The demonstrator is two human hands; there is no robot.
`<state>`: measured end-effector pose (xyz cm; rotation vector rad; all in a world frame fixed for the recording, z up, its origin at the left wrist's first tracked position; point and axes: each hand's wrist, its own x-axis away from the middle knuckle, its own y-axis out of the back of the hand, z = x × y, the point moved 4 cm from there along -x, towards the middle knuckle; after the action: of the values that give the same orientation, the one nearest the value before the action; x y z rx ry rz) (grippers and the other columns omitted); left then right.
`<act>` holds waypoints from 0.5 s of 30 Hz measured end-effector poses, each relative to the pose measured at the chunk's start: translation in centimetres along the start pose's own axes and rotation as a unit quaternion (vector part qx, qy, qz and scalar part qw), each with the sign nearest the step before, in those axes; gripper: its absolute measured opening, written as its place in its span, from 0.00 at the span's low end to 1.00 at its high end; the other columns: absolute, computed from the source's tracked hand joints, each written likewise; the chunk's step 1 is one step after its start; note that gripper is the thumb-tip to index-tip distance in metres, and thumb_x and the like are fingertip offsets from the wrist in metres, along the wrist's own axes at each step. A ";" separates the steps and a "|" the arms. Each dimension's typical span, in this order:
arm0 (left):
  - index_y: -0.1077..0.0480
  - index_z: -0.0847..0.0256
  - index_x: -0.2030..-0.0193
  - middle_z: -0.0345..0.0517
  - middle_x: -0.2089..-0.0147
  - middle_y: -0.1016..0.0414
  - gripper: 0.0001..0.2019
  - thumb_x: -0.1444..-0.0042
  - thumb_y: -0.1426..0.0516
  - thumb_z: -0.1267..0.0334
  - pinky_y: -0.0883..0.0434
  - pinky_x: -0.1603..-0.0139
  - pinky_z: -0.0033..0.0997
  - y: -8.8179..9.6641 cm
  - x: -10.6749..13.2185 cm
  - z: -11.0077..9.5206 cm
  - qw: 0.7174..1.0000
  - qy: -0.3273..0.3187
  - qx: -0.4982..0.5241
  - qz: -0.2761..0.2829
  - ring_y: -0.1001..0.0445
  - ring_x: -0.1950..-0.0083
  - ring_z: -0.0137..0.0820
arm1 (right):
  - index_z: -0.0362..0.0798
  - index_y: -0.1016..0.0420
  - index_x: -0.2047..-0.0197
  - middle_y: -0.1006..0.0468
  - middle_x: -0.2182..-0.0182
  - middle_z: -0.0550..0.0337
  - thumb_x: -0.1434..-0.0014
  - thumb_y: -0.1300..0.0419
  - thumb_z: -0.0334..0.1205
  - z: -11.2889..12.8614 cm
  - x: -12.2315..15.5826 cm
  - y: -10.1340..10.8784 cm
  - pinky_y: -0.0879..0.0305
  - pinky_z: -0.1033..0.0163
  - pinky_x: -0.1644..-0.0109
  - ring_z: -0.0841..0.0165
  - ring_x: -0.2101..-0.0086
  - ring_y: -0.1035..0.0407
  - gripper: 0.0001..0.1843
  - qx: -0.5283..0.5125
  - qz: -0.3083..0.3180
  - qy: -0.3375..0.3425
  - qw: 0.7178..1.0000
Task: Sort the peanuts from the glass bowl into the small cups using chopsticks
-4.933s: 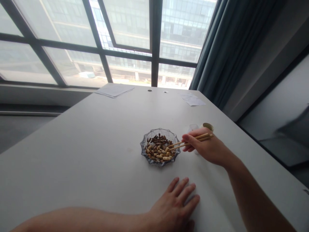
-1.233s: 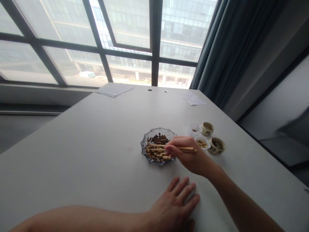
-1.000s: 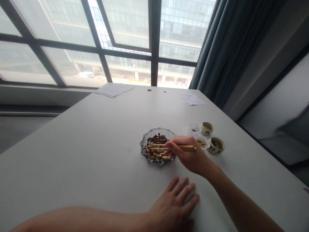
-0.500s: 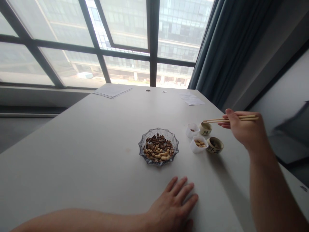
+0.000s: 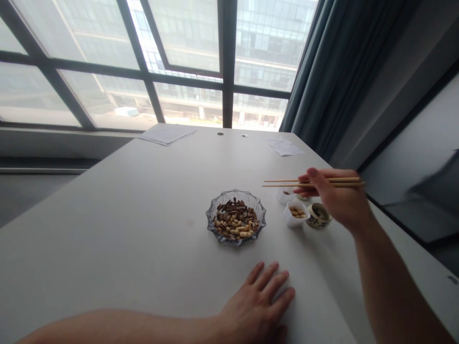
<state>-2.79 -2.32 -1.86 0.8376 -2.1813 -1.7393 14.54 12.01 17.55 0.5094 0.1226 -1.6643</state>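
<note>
A pair of wooden chopsticks [image 5: 283,183] is gripped in my right hand [image 5: 339,196], with their tips slightly apart and nothing seen between them. The tips hover near the far right rim of a scalloped glass bowl [image 5: 212,234], which holds peanuts [image 5: 244,234] and dark seeds [image 5: 234,206]. Beneath the hand stand two white plastic cups: the nearer cup [image 5: 293,222] contains light brown pieces, the farther cup [image 5: 282,197] a few dark ones. A small ceramic cup [image 5: 321,222] with dark lettering sits beside them; a second is mostly covered by my fingers. My left hand [image 5: 256,306] lies flat, fingers spread, on the table.
The white table [image 5: 125,229] stretches toward a large window. A stack of papers [image 5: 168,134] lies at its far left, and other sheets [image 5: 286,146] at the far right. A dark curtain [image 5: 322,71] hangs behind the right edge.
My right hand and the chopsticks have moved left, from over the far ceramic cup to near the glass bowl. The chopstick tips have spread apart. My left hand stays put.
</note>
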 end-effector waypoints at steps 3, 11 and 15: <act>0.41 0.59 0.27 0.54 0.22 0.45 0.28 0.26 0.47 0.48 0.52 0.24 0.59 0.0 0.0 0.0 1.000 -0.002 -0.001 -0.001 0.50 0.23 0.53 | 0.44 0.14 0.63 0.13 0.69 0.50 0.39 0.30 0.57 -0.3 1.9 -4.0 0.17 0.62 0.65 0.59 0.70 0.16 0.22 -0.044 0.121 -0.024 0.991; 0.41 0.60 0.27 0.55 0.23 0.45 0.27 0.26 0.47 0.49 0.52 0.25 0.59 0.0 -0.1 0.0 1.000 -0.008 -0.002 -0.013 0.49 0.23 0.54 | 0.44 0.16 0.65 0.15 0.74 0.54 0.37 0.33 0.57 -3.1 5.5 -10.2 0.20 0.61 0.64 0.59 0.68 0.16 0.22 -0.102 0.270 -0.104 0.952; 0.41 0.60 0.27 0.55 0.23 0.45 0.27 0.25 0.49 0.48 0.51 0.25 0.60 -0.3 -0.1 0.1 1.000 -0.010 -0.003 -0.015 0.49 0.23 0.54 | 0.43 0.17 0.66 0.16 0.74 0.53 0.37 0.33 0.58 -3.1 5.7 -10.1 0.21 0.61 0.66 0.58 0.69 0.16 0.23 -0.091 0.254 -0.117 0.956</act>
<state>-2.70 -2.24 -2.15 0.8590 -2.1856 -1.7741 5.16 9.59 10.37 0.1767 -0.0302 -1.1810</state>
